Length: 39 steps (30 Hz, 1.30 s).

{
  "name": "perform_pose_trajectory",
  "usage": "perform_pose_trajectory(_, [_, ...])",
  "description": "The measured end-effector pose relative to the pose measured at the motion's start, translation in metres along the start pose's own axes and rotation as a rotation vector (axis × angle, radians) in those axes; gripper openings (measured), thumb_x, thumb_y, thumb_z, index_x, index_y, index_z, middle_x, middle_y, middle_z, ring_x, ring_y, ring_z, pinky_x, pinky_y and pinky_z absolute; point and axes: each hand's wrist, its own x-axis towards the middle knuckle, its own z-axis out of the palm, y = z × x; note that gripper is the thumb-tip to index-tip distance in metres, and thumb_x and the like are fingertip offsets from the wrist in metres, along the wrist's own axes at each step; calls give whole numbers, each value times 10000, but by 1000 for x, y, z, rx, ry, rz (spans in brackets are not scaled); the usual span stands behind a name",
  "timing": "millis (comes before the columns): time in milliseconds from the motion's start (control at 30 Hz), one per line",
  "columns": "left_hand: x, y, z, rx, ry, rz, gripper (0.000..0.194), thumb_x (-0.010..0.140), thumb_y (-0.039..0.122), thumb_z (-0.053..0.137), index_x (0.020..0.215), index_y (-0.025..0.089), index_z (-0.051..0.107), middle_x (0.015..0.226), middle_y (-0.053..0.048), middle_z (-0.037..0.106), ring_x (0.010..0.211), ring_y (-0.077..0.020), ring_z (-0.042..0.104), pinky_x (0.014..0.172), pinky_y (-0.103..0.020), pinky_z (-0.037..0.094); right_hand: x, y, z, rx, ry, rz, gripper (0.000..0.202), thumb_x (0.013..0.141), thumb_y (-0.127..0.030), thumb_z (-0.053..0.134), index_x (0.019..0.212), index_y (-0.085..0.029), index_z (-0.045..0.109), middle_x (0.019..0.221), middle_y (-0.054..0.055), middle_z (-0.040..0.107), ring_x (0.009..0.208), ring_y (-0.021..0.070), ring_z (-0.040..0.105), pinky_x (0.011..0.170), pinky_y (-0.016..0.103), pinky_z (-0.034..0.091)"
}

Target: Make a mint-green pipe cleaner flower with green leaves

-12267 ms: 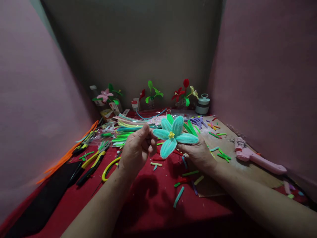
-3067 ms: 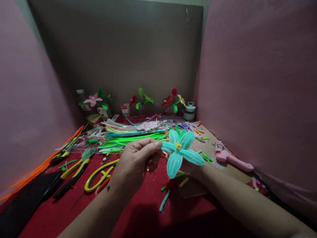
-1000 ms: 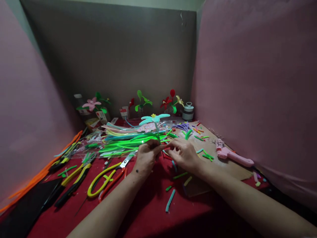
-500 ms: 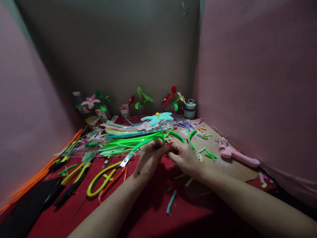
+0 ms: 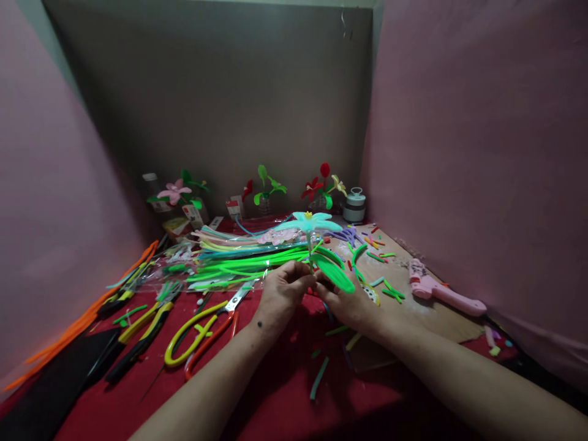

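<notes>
A light blue pipe-cleaner flower [image 5: 316,222] with a yellow centre stands upright between my hands. Its thin stem [image 5: 309,248] runs down into the fingers of my left hand [image 5: 285,294], which are pinched around it. My right hand [image 5: 349,301] is closed at the lower stem, fingertips close against the left ones. A green fuzzy leaf [image 5: 334,274] slants down to the right from the stem and covers part of the right fingers. The lower end of the stem is hidden by the fingers.
Yellow-and-red-handled scissors [image 5: 197,343] and pliers [image 5: 151,327] lie left. Pipe-cleaner bundles [image 5: 250,260] spread behind my hands. A cardboard sheet [image 5: 436,324] with green scraps and a pink tool [image 5: 445,294] lies right. Finished flowers [image 5: 271,184] and a lidded jar [image 5: 354,205] line the back.
The flower has shifted slightly right and down in view and seems turned. Its green leaf now stands out on the right over my right hand. Both hands stay closed at the stem.
</notes>
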Motion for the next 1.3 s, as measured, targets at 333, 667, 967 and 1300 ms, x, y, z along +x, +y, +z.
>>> perform_pose_trajectory(333, [-1, -3, 2, -74, 31, 24, 146, 574, 219, 706, 613, 142, 588, 550, 41, 549, 433, -52, 412, 432, -194, 319, -3, -1, 2, 79, 2, 66, 119, 817, -201, 468, 810, -218, 586, 734, 3, 650, 725, 148, 607, 730, 270, 476])
perform_pose_trajectory(667, [8, 6, -17, -99, -34, -58, 175, 602, 267, 690, 645, 147, 571, 437, 51, 489, 332, -53, 368, 354, -192, 266, 2, 0, -10, 75, 100, -67, 113, 820, -179, 485, 777, -187, 589, 711, 25, 625, 678, 135, 581, 660, 244, 459])
perform_pose_trajectory(967, [-16, 46, -20, -374, -197, -43, 556, 628, 679, 572, 684, 130, 648, 460, -1, 492, 327, -62, 358, 345, -218, 225, 5, 16, -11, -148, 215, -150, 166, 864, -179, 416, 824, -187, 577, 773, 70, 637, 743, 166, 592, 716, 280, 456])
perform_pose_trajectory(1300, [-19, 45, -15, -175, -85, 80, 337, 680, 392, 686, 507, 155, 520, 429, 32, 424, 367, -48, 329, 375, -208, 223, 0, 2, -13, -92, 130, -158, 163, 834, -150, 417, 810, -184, 575, 647, 24, 565, 620, 141, 534, 608, 252, 437])
